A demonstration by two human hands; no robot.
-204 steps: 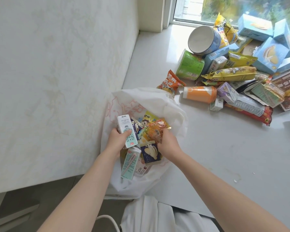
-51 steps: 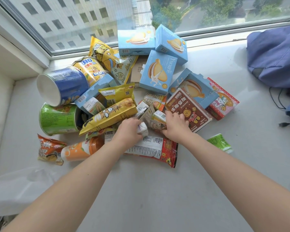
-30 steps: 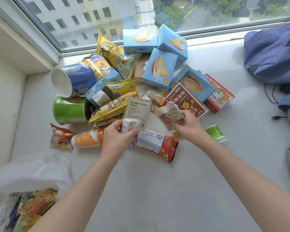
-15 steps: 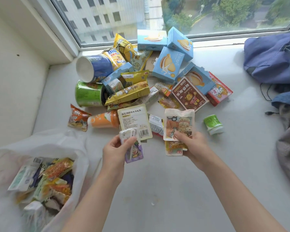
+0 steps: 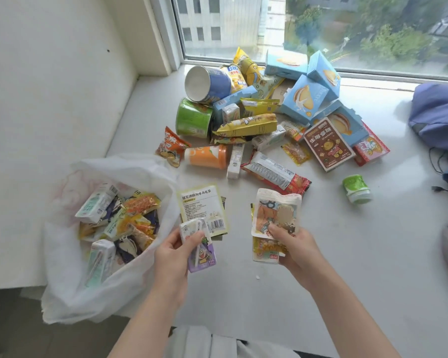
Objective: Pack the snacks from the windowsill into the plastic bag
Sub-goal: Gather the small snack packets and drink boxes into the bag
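A white wall [image 5: 49,73] fills the left, faintly mottled, with one dark speck [image 5: 108,50] high up; it meets a pale sill [image 5: 347,293] that runs wide and smooth to the window [image 5: 321,27]; a white frame [image 5: 166,34] stands at the corner; daylight comes through the glass, soft and even; outside, a grey building [image 5: 212,19] and green trees [image 5: 388,40]; below the wall's near edge, a grey floor [image 5: 8,332].

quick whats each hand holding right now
Left hand: holds a purple drink carton and a tea sachet.
Right hand: holds a cartoon pouch and a yellow packet.
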